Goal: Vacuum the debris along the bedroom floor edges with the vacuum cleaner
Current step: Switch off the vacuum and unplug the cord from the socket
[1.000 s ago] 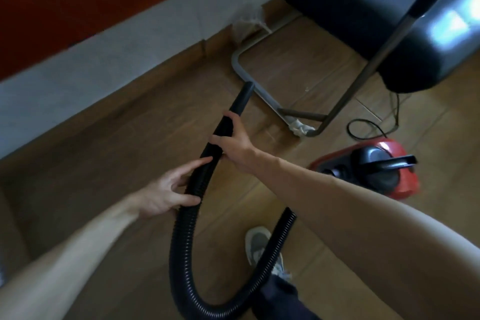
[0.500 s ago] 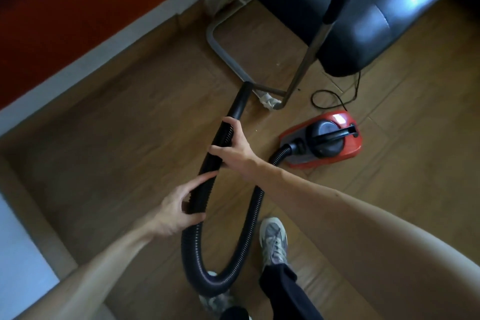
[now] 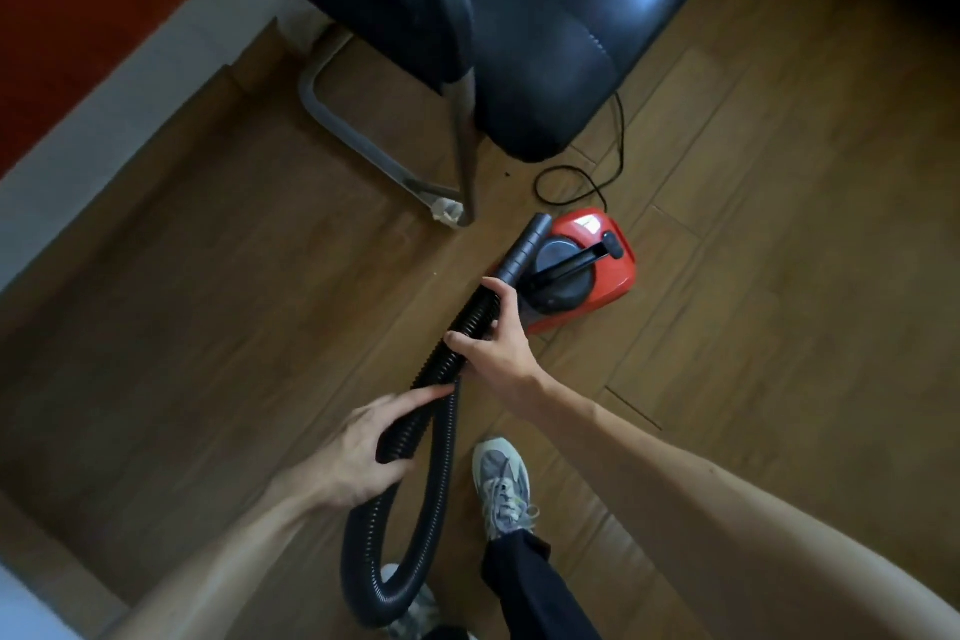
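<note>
A small red vacuum cleaner [image 3: 597,255] with a black top handle sits on the wooden floor in front of me. Its black ribbed hose [image 3: 400,561] loops down between my feet and comes back up. My right hand [image 3: 493,343] grips the hose just below the smooth black nozzle [image 3: 524,247], which points up over the vacuum body, off the floor. My left hand [image 3: 358,452] holds the hose lower down, thumb and fingers wrapped around it. A few small specks of debris [image 3: 506,174] lie on the floor near the chair.
A black leather chair [image 3: 519,16] on a grey metal tube frame [image 3: 332,120] stands just beyond the vacuum. The black power cord [image 3: 597,182] curls under it. A white skirting and red wall [image 3: 104,16] run along the left. My grey shoe [image 3: 501,489] is beside the hose.
The view has swung toward the vacuum and chair. Both hands moved the hose right, so the nozzle now sits over the red vacuum body instead of pointing at the chair frame.
</note>
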The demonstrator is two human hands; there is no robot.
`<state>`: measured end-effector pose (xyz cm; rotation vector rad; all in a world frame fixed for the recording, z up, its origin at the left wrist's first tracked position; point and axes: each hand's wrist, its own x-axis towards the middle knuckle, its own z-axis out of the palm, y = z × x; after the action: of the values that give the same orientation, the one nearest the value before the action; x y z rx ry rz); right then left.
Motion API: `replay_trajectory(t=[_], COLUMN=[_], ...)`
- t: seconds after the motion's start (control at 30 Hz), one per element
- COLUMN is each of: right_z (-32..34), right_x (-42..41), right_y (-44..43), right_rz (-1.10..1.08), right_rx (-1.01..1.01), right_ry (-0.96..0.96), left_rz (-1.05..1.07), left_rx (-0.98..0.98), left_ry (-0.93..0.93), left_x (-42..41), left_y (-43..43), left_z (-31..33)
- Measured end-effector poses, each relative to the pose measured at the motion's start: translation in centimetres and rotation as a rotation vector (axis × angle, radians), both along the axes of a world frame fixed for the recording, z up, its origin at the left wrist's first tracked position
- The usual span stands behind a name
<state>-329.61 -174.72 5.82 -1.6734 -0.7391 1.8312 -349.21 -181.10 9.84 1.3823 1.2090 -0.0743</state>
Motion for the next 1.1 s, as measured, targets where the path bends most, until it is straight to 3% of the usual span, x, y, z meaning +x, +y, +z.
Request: replay_trajectory(t=[0.33,0.53,0.73,1.1], right_z=[0.2,0.1,0.2,-0.4], right_x=[11.2,15.7,19.0,20.7], right_y=[-0.5,-1.8,-3.2,-3.7], right_rz=[-0.347,-0.354,-0.308,-0.325], right_rx=[-0.059,-0.111,-0.141,-0.235], right_ry=[0.037,-0.001,-0.068,-0.072], left_rz=[-0.302,-0.31,-0.276,-0.243], left_rx=[-0.078,-0.416,-0.602,-0.579], left_ry=[-0.047,-0.175,-0.207,-0.247], left_x=[10.3,15.5,18.9,19.0], left_y=[6.3,7.1,6.0,6.9], left_z=[1.1,0.8,0.0,-0.8])
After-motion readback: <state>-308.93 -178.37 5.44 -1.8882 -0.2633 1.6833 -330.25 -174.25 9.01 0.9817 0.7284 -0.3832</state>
